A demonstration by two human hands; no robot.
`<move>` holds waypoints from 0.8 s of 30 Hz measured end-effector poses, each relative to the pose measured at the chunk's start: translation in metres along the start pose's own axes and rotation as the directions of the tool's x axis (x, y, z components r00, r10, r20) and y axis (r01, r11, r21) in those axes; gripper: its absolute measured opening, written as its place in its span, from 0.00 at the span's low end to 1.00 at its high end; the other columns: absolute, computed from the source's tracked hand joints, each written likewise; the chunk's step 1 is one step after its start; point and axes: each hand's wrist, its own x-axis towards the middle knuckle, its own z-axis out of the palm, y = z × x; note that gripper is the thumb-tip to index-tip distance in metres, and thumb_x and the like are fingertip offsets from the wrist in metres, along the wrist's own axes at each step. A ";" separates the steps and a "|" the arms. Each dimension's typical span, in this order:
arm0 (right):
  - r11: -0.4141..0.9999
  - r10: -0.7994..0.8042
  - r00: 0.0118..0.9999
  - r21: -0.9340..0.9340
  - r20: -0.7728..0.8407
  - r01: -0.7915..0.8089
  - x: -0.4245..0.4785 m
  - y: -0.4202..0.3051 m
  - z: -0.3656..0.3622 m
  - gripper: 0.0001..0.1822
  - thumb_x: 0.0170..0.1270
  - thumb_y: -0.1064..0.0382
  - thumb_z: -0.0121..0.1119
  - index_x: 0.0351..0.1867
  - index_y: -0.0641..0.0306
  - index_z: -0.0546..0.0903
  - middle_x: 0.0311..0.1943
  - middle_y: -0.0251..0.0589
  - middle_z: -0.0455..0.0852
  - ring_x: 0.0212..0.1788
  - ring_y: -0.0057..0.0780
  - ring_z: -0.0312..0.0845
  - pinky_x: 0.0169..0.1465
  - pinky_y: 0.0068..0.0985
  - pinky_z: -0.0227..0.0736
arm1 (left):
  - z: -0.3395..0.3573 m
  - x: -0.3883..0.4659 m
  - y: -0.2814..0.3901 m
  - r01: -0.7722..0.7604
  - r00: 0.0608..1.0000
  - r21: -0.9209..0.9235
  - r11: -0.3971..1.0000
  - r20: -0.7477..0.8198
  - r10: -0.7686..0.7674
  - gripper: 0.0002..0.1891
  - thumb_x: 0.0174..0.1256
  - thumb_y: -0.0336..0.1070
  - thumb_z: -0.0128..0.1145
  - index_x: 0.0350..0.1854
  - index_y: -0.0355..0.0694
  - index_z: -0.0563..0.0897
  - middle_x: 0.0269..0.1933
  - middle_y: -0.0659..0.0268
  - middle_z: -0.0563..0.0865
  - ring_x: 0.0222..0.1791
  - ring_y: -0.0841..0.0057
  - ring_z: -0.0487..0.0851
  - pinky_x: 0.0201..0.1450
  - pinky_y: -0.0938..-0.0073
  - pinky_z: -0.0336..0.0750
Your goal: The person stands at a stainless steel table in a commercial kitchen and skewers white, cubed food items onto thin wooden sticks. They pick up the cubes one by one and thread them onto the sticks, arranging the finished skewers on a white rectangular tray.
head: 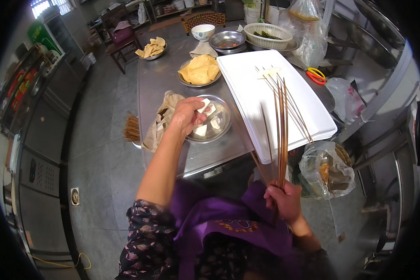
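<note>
My left hand point(186, 115) pinches a white food piece point(203, 105) between thumb and fingers, just above a round steel plate point(225, 122). On that plate lie several more white pieces point(200, 130), some partly hidden by my fingers. My right hand point(283, 200) is closed around a bundle of thin brown skewers point(282, 140), their tips pointing up and away from me. Behind the bundle, a stack of white trays point(245, 80) holds several skewers with pale pieces point(273, 72) threaded near their far ends.
A tan cloth point(166, 108) touches the plate's left side. Beyond it stand bowls of yellow sheet-like food point(199, 70) and yellow pieces point(152, 48), steel bowls point(227, 39) and a white basket point(267, 29). Scissors point(315, 76) lie right of the trays. A bag-lined bin point(327, 171) stands at right.
</note>
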 end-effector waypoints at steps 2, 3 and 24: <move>1.000 -0.001 1.000 -0.021 0.029 0.002 0.003 -0.006 0.004 0.05 0.58 0.69 0.53 0.29 0.70 0.77 0.17 0.35 0.78 0.14 0.16 0.71 0.18 0.14 0.64 | -0.005 -0.010 0.000 -0.030 0.999 -0.119 0.992 0.017 0.033 0.13 0.58 0.24 0.45 0.46 0.26 0.69 0.33 0.51 0.81 0.19 0.73 0.79 0.20 0.79 0.77; 0.999 -0.004 0.999 -0.032 0.044 0.006 0.005 -0.008 0.006 0.05 0.57 0.69 0.53 0.28 0.69 0.76 0.17 0.35 0.78 0.14 0.15 0.70 0.18 0.14 0.64 | -0.006 -0.014 -0.002 -0.044 0.999 -0.137 0.990 0.016 0.047 0.13 0.58 0.24 0.45 0.46 0.26 0.69 0.33 0.51 0.81 0.20 0.72 0.80 0.21 0.78 0.77; 0.996 0.043 0.997 -0.076 0.071 -0.038 0.009 -0.002 0.026 0.03 0.56 0.70 0.56 0.29 0.65 0.73 0.17 0.34 0.78 0.13 0.13 0.68 0.16 0.13 0.61 | 0.002 -0.059 -0.015 -0.542 0.789 0.251 0.802 -0.179 0.588 0.05 0.49 0.22 0.52 0.30 0.31 0.74 0.22 0.63 0.80 0.21 0.81 0.79 0.26 0.82 0.74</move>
